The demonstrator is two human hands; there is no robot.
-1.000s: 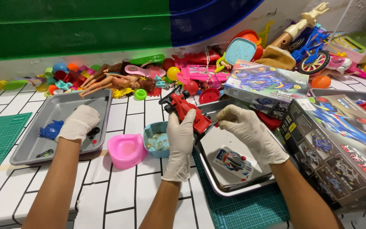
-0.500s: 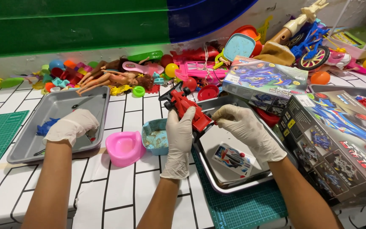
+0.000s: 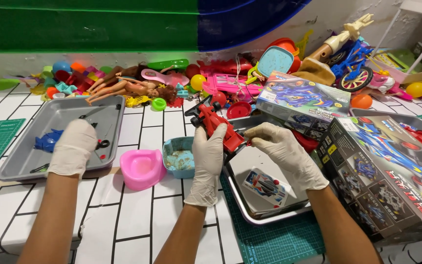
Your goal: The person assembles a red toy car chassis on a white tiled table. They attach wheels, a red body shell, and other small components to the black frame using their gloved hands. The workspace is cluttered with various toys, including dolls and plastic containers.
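The red car (image 3: 217,125), judged light, stiff plastic with fragile wings, is clamped mid-body by the left grip (image 3: 209,155) and pinched at 3 o'clock by the right grip (image 3: 280,148).

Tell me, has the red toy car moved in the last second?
No. The red toy car stays up and to the right of the teal bowl, as before, held between the left hand and right hand.

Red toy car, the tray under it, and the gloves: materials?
Red toy car: likely glossy moulded plastic, uniform colour with highlights. Tray: looks like polished metal, mirror-bright rolled rim. Gloves on the hands: thin pale latex or similar, wrinkled, bunched at the cuffs.
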